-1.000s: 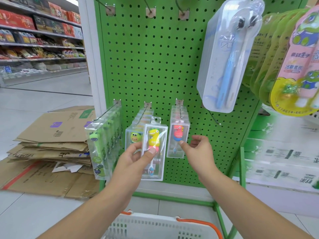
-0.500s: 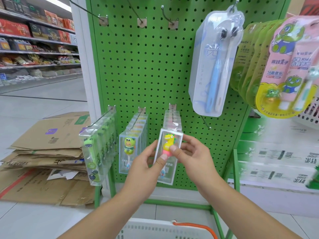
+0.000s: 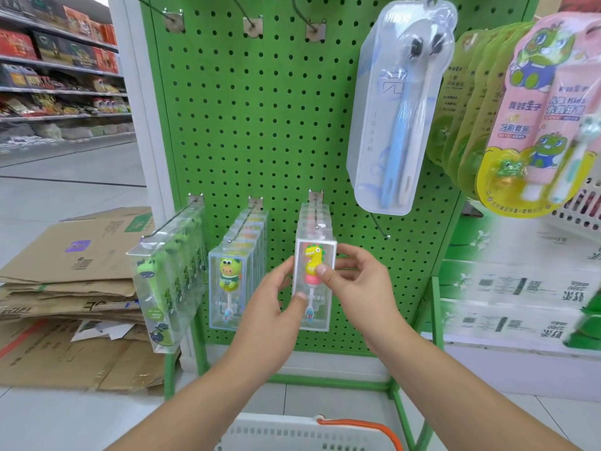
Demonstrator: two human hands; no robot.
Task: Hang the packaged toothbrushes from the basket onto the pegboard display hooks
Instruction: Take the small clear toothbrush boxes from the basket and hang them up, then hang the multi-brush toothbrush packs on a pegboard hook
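A clear boxed toothbrush with a yellow dinosaur handle is held between both hands in front of the green pegboard. My left hand grips its left edge, thumb on the front. My right hand pinches its right side with the thumb on the dinosaur. The box's hang tab sits at the tip of the third lower hook, in front of a row of similar boxes. The white basket with an orange handle is at the bottom edge; its contents are hidden.
Two lower hooks to the left carry rows of green dinosaur packs and frog boxes. A large two-brush pack and kids' toothpaste sets hang upper right. Bare hooks line the top. Flattened cardboard lies left.
The yellow dinosaur box moved right from the middle hook to the third hook and rose to the hook's tip. My right hand came in and took hold of its right side.
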